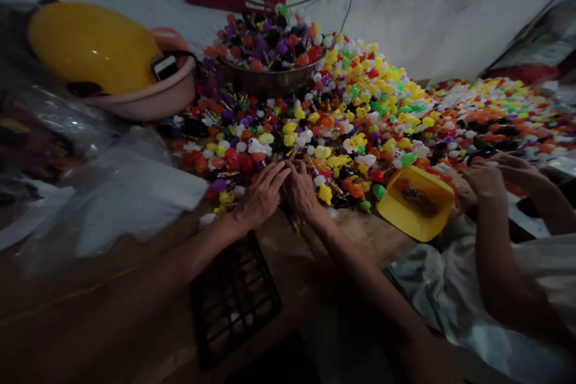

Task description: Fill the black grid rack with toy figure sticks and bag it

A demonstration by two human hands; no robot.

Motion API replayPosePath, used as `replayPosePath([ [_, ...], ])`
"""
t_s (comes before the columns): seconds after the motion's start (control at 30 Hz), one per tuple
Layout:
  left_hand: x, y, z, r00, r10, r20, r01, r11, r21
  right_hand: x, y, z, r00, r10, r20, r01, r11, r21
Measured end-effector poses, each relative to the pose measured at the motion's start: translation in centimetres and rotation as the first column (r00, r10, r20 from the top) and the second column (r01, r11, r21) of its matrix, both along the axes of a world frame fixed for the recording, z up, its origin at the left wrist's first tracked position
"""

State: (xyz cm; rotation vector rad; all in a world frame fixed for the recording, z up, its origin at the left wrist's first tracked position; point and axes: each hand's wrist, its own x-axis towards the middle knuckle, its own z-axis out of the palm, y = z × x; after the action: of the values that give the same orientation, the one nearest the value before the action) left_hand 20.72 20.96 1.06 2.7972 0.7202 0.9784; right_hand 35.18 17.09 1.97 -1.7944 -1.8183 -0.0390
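My left hand [260, 195] and my right hand [302, 191] meet at the near edge of a big heap of small coloured plastic toys [360, 105]. The fingers of both are bent and drawn together, and their tips touch or nearly touch. Whatever they grip is hidden behind the fingers. Yellow, white, red, orange, green and purple pieces lie right around them, some with shiny striped stems. Just in front of my wrists, a black gridded tray [236, 303] lies on the brown table [310, 258].
A metal bowl [279, 79] heaped with purple, orange and black pieces stands at the back. Left are a pink basin [144, 102] holding a large yellow object [94, 48], and plastic bags [135, 198]. On the right, a co-worker's hands [488, 177] work beside a yellow scoop-like container [416, 225].
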Motion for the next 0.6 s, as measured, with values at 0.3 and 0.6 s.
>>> replayPosePath([
  [0.3, -3.2, -6.0, -1.7, 0.996, 0.012, -0.091, -0.01, 1.0, 0.016, 3.2, -3.3, 7.7, 0.996, -0.063, 0.065, 0.061, 0.998, 0.033],
  [0.6, -1.2, -7.2, -1.5, 0.938, 0.043, -0.343, -0.11, 0.978, -0.178, 10.5, -1.2, 1.1, 0.934, -0.355, -0.041, 0.355, 0.91, 0.212],
])
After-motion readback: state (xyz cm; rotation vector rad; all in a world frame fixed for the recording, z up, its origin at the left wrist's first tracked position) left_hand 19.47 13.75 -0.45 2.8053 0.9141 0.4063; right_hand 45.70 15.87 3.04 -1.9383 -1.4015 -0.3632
